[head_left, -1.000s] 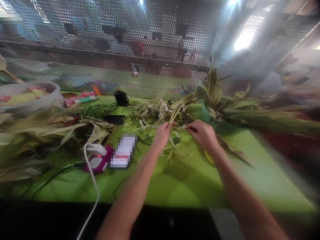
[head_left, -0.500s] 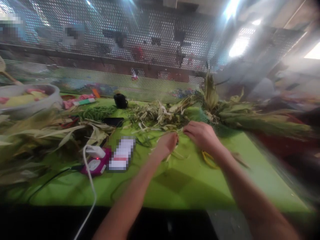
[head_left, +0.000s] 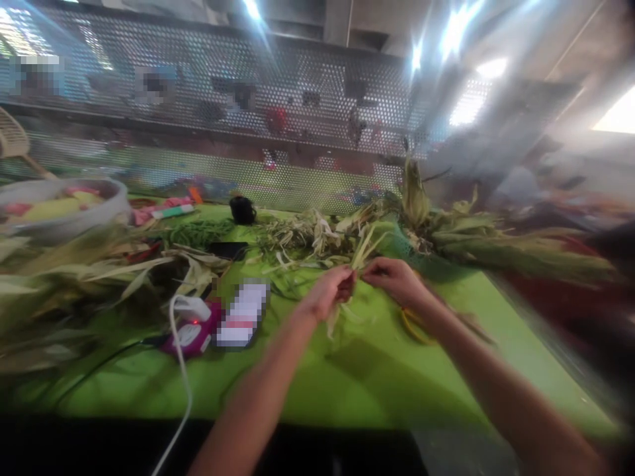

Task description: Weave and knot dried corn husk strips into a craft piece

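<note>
My left hand (head_left: 333,292) is closed around a small bundle of pale corn husk strips (head_left: 368,246). The strips fan out above the fingers, and short ends hang below the fist. Just to the right, my right hand (head_left: 394,279) pinches with thumb and forefinger close to the base of the bundle. Whatever lies in that pinch is too small to make out. A yellow loop (head_left: 415,328) rests on the green table (head_left: 357,390) under my right forearm. Beyond both hands spreads a heap of dry shredded husks (head_left: 302,235).
Left of my hands lie a phone (head_left: 243,314) and a purple power block (head_left: 191,337) with a white plug and cable. Large husks (head_left: 74,291) cover the left side. A round basin (head_left: 112,205) stands behind them. Husk-covered stalks (head_left: 516,248) lie at right, and a perforated metal screen (head_left: 307,132) rises behind.
The husk strips now stand up above my left fist, which has turned so its fingers show. My right hand has lowered slightly and pinches beside it. The view has tilted up a little.
</note>
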A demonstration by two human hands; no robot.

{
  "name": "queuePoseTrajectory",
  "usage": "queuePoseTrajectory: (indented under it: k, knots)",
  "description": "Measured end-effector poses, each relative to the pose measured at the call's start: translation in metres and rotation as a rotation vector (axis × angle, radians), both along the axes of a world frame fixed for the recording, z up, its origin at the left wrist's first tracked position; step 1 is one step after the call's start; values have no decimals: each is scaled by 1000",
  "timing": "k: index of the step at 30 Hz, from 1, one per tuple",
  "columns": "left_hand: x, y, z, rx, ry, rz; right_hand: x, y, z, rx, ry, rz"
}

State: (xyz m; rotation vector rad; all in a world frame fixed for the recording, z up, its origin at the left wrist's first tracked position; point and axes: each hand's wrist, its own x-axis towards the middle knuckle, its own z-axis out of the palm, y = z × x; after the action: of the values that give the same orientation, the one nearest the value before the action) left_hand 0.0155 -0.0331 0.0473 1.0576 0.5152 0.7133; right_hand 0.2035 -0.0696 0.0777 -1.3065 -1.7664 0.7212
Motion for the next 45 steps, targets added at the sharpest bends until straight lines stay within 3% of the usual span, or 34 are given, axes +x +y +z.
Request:
queuePoseTrajectory:
  k: [4, 8, 10, 12, 14, 16, 18, 20, 21, 23, 26, 28, 30, 32, 34, 37, 39, 41, 43, 45]
  knots:
    - [5, 8, -9, 226, 164, 193, -17, -14, -6, 297, -305, -101]
    - [10, 8, -14, 581, 414, 316, -19, -15, 16, 426, -675, 12]
    - [11, 4, -14, 734, 535, 287, -11, -6, 29, 381, -746, 98]
    - [10, -1, -11, 796, 534, 124, 1, 6, 39, 246, -701, 205]
    - [6, -3, -7, 775, 422, -72, 13, 17, 41, 21, -539, 337]
    - [3, -2, -5, 631, 254, -145, 20, 22, 32, -182, -318, 362]
    - [2, 3, -7, 427, 118, -71, 18, 20, 16, -158, -140, 257]
    - [4, 9, -13, 297, 100, 66, 8, 12, 1, -7, -86, 78]
    - [6, 12, -16, 305, 149, 130, 1, 7, -5, 89, -143, 11]
    - [11, 16, -21, 476, 348, 245, -13, -2, -10, 284, -381, -58]
    - [16, 14, -23, 745, 662, 344, -26, -5, -4, 492, -733, -49]
    - [16, 9, -20, 823, 840, 326, -25, 0, 7, 524, -848, 25]
    - [12, 5, -15, 897, 922, 204, -16, 9, 20, 456, -848, 132]
    - [5, 4, -9, 927, 785, 11, -3, 19, 31, 290, -728, 233]
    - [-2, 5, -4, 819, 515, -136, 9, 26, 35, 59, -490, 324]
    - [-5, 7, -2, 462, 132, -107, 14, 25, 24, -124, -134, 253]
    - [-1, 8, -5, 241, 14, -5, 8, 20, 8, -69, -2, 131]
    - [6, 9, -10, 129, 0, 77, -2, 13, -7, 84, -32, -13]
    - [11, 12, -16, 153, 88, 165, -12, 6, -19, 259, -184, -104]
    - [14, 15, -21, 327, 261, 265, -20, 3, -24, 411, -407, -124]
